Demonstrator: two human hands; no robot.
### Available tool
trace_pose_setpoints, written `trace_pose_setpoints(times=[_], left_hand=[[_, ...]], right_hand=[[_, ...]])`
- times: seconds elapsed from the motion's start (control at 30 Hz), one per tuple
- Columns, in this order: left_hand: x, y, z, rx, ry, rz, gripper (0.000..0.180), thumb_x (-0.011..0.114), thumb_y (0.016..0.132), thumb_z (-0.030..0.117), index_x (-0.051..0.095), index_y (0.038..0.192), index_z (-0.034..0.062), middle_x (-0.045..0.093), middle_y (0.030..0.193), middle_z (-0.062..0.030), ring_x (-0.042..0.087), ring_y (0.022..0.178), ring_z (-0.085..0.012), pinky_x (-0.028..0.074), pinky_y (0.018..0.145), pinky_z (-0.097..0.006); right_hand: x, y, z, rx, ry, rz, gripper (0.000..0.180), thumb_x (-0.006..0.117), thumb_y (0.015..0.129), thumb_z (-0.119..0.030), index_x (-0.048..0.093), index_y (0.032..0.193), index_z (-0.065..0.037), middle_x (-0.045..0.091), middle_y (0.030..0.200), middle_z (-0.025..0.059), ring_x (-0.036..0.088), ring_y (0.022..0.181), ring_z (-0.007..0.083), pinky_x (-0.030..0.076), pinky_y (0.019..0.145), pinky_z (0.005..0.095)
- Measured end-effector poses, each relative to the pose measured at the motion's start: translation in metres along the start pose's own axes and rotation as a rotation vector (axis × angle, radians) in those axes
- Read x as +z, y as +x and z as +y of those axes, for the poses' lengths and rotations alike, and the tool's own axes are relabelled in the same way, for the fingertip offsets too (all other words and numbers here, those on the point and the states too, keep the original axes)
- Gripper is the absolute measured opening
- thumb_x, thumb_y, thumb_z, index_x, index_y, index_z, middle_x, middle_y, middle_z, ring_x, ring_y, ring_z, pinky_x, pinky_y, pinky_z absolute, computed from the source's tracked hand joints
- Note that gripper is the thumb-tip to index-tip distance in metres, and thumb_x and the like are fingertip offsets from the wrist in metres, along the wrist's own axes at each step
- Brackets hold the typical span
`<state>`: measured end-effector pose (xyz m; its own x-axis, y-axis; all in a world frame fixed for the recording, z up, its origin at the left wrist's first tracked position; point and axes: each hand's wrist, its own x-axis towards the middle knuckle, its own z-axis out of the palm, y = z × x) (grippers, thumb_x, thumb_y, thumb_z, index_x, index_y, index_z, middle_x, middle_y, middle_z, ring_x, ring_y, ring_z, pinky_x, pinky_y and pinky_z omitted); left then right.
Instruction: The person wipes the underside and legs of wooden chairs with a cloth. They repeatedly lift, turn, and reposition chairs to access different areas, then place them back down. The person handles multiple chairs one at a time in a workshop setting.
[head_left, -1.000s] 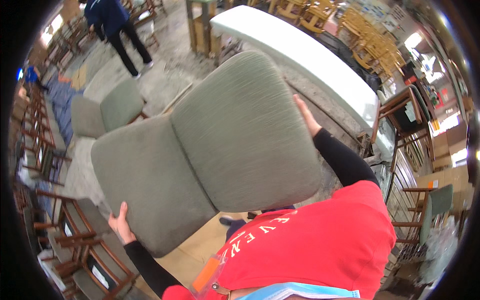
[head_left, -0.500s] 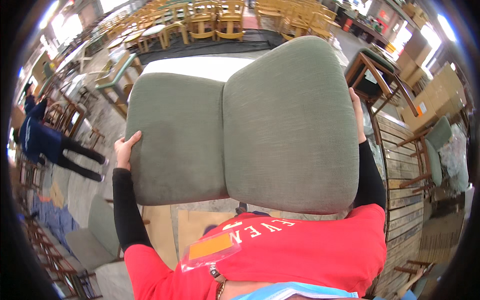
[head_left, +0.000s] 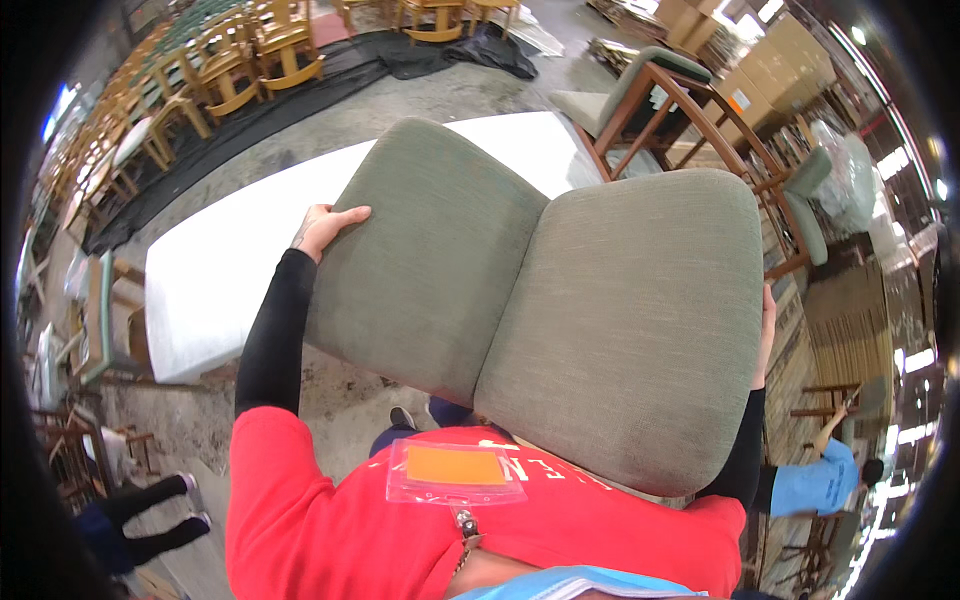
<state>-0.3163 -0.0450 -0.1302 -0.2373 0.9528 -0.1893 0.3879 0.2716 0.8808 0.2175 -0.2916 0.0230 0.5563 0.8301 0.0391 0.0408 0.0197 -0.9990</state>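
Observation:
Two grey-green upholstered seat cushions point(head_left: 620, 310) are held up in front of my chest, side by side and meeting along a seam. My left hand point(head_left: 328, 230) grips the outer edge of the left cushion point(head_left: 420, 250), thumb on its face and the other fingers mostly hidden behind. At the right cushion's outer edge, my right hand point(head_left: 767, 335) holds on from the side, only partly visible. Both cushions tilt, the left one's top leaning away to the left. Their undersides are out of sight.
Behind the cushions stretches a white padded table point(head_left: 220, 260). A wooden chair frame point(head_left: 650, 120) stands beyond it, near cardboard boxes point(head_left: 775, 75). Rows of wooden chairs point(head_left: 225, 70) fill the far left. One person in light blue point(head_left: 815, 480) is at right; another person's legs point(head_left: 150, 520) show at lower left.
I have turned to the right, with the cushions still between my hands. The pair now tilts clockwise, and more of the white table shows. The person in light blue has come into view.

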Motion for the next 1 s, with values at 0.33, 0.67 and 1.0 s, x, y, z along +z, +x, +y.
trace_pose_setpoints(times=[0.33, 0.67, 1.0], left_hand=[[0.096, 0.178, 0.013, -0.093, 0.147, -0.436, 0.08, 0.089, 0.069, 0.045, 0.064, 0.117, -0.0133, 0.069, 0.108, -0.031, 0.071, 0.099, -0.0373, 0.055, 0.092, -0.046], [0.201, 0.43, 0.05, 0.087, 0.177, -0.52, 0.118, 0.09, 0.063, 0.054, 0.039, 0.141, -0.0184, 0.064, 0.126, -0.0253, 0.065, 0.114, -0.0315, 0.051, 0.099, -0.041], [0.184, 0.364, 0.218, 0.742, -0.639, -1.04, 0.082, 0.075, 0.086, 0.052, 0.048, 0.148, 0.0049, 0.053, 0.147, -0.015, 0.048, 0.138, -0.0281, 0.038, 0.114, -0.04]], right_hand=[[0.086, 0.045, 0.007, 0.132, 0.007, 0.183, 0.063, 0.042, 0.103, -0.058, 0.056, 0.13, -0.003, 0.059, 0.117, 0.0121, 0.061, 0.106, 0.0197, 0.05, 0.088, 0.0374], [0.224, 0.173, -0.025, 0.2, 0.064, 0.143, 0.061, 0.045, 0.102, -0.056, 0.054, 0.136, -0.006, 0.059, 0.13, 0.014, 0.058, 0.116, 0.0237, 0.047, 0.097, 0.0412], [0.348, 0.352, 0.035, 0.52, 0.563, 0.137, 0.102, 0.061, 0.087, -0.06, 0.022, 0.153, 0.008, 0.039, 0.153, 0.0254, 0.037, 0.142, 0.0405, 0.027, 0.119, 0.0569]])
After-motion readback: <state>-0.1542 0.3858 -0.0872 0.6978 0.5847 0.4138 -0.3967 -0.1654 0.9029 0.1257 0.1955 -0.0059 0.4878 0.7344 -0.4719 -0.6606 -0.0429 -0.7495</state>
